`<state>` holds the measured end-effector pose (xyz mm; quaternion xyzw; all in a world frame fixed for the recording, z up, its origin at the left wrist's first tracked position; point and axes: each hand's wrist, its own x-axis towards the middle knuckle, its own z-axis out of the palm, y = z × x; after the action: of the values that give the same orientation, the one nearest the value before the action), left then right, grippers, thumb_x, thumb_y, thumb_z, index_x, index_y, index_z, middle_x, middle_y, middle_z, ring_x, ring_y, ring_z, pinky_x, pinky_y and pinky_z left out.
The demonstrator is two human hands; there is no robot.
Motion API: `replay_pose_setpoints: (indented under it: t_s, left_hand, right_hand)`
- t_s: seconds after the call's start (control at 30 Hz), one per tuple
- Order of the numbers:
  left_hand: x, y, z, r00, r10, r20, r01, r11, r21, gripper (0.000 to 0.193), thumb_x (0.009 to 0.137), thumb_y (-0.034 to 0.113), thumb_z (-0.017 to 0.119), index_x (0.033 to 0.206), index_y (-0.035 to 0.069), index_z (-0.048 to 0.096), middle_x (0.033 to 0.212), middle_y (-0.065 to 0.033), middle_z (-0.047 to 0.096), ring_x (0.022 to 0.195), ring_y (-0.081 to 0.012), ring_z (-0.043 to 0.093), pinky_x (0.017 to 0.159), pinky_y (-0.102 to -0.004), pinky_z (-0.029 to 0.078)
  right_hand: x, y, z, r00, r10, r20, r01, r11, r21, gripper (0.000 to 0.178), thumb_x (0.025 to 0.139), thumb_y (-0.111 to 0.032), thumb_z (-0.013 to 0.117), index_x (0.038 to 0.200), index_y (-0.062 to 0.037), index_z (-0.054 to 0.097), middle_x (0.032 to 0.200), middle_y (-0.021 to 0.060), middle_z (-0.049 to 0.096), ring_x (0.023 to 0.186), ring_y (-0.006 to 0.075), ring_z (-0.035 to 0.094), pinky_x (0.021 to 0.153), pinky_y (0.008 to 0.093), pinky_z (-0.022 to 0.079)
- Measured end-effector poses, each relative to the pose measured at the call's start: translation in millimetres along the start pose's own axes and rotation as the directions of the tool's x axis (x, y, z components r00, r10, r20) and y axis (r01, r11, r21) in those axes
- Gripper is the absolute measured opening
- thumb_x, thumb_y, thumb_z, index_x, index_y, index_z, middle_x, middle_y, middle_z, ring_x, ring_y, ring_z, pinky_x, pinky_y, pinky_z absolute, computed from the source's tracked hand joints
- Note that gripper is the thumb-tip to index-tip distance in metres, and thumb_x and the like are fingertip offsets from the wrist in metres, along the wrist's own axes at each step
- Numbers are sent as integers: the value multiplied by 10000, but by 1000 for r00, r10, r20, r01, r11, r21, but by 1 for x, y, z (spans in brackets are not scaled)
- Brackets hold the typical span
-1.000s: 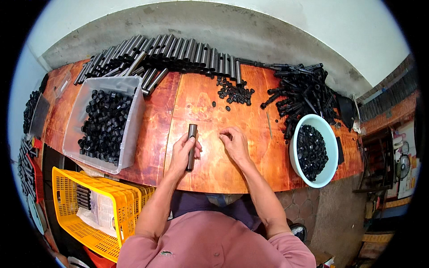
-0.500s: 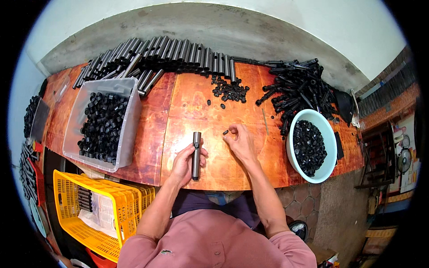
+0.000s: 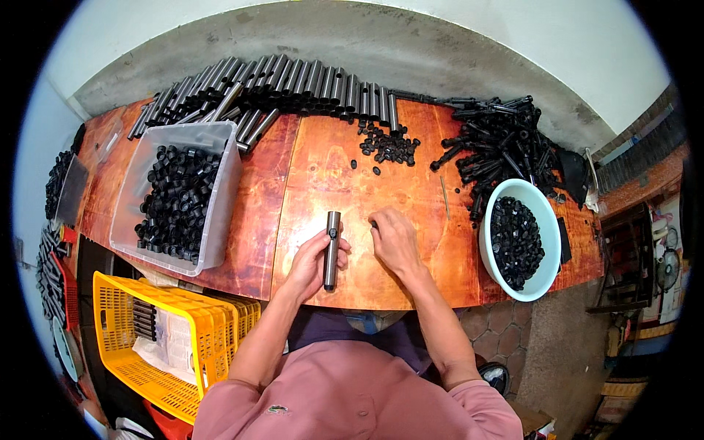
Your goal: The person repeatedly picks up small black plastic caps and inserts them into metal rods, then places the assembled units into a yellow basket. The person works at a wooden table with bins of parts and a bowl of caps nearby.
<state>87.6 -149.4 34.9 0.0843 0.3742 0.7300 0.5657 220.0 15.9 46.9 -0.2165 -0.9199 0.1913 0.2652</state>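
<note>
Holding a slim metal tube (image 3: pixel 331 257) over the near part of the wooden table (image 3: pixel 312 176) is the left hand (image 3: pixel 309 268), thumb on one side, fingertips showing on the other. Tube's pretty clean looking: straight, shiny grey with a lighter sheen along its length, a round dark spot near the far end, and a blackish near end. Right hand (image 3: pixel 396 242) is close by but apart from it, fingers curled in; honestly can't tell if they're pinching anything.
</note>
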Motion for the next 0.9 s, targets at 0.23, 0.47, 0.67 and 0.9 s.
replay_pose_setpoints:
  t_s: [0.23,0.47,0.67,0.9]
  left_hand:
    - [-2,-2,-5,1000,-5,6,5,1000,-20,402,1054,240,470,1367,-13,487,978,-150,665,764,-209,646,757,-356,545]
    - [-4,0,-2,1000,1,4,-1,999,-40,387,1052,179,480,1384,-15,439,1006,-180,658,789,-216,650,752,-328,545]
    - [-3,0,-3,1000,12,21,-11,999,-49,430,1048,174,486,1422,-22,408,1020,-192,655,796,-231,660,750,-335,556]
    - [-3,-1,-5,999,15,47,-12,999,-53,429,1029,178,493,1407,-22,459,1062,-145,646,863,-212,644,794,-326,545]
  right_hand:
    - [4,-11,5,994,34,101,-45,992,118,274,804,-49,732,1064,2,663,981,161,636,946,362,631,833,428,519]
    - [0,-9,2,976,169,139,-193,964,181,340,820,-101,745,1137,-3,673,997,179,633,945,343,645,820,420,519]
    - [0,-5,9,970,192,149,-217,961,172,267,820,-115,743,1060,-7,695,972,155,633,903,332,649,785,416,513]
    - [-2,-20,-2,973,209,96,-225,952,208,229,810,-116,747,1006,-12,694,972,135,643,907,324,649,794,418,510]
